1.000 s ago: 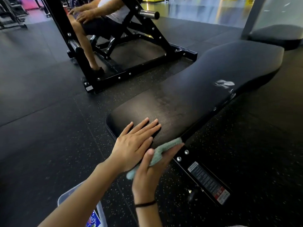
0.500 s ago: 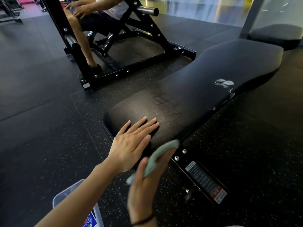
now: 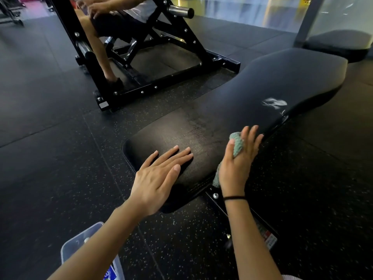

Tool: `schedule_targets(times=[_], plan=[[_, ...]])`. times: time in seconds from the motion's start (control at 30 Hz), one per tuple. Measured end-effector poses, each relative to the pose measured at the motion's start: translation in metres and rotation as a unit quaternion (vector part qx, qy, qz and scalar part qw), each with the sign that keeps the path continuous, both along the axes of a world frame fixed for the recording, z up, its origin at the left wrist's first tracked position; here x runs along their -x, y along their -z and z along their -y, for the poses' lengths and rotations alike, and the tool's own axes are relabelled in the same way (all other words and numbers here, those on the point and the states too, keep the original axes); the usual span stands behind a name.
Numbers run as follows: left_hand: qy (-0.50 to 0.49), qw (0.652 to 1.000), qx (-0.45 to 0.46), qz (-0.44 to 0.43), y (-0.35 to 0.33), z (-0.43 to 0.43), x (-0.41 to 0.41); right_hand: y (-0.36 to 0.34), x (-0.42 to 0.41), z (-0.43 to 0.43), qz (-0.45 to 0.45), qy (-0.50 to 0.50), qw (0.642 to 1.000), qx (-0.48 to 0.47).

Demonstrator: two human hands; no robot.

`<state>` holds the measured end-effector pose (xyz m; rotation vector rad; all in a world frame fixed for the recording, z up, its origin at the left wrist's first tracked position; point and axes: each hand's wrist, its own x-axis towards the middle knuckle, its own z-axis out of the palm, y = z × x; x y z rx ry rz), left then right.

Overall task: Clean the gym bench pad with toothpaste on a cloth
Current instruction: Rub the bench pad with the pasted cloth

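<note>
A long black gym bench pad runs from the lower middle to the upper right. A white smear of toothpaste lies on its right half near the front edge. My left hand rests flat on the pad's near end, fingers spread and holding nothing. My right hand presses a pale green cloth against the pad's front edge, short of the smear. The cloth shows between the fingers and below the palm.
A clear plastic bin stands on the floor at the bottom left, under my left forearm. Behind the bench, a black weight machine frame holds a seated person. Another dark pad sits at the far right.
My right hand has slid the cloth up along the pad's front edge, away from me and toward the toothpaste smear. My left hand stays flat on the near end.
</note>
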<state>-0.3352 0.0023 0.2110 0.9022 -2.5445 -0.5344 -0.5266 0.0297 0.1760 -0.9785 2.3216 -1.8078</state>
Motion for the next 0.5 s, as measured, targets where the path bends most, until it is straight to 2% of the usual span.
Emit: schedule_targets(times=[0.17, 0.27, 0.4, 0.5], plan=[[-0.004, 0.999, -0.011, -0.029, 0.003, 0.001, 0.0, 0.021, -0.114, -0.048, -0.097, -0.125, 0.987, 0.026], [0.005, 0.998, -0.026, -0.049, 0.004, 0.001, -0.002, 0.029, -0.162, -0.063, -0.103, -0.17, 0.98, 0.006], [0.004, 0.998, -0.022, -0.059, 0.003, 0.0, -0.003, 0.038, -0.117, -0.054, -0.189, -0.171, 0.967, 0.023], [-0.003, 0.999, -0.013, -0.048, 0.003, 0.0, -0.002, 0.033, -0.045, -0.034, -0.128, -0.088, 0.987, 0.037]])
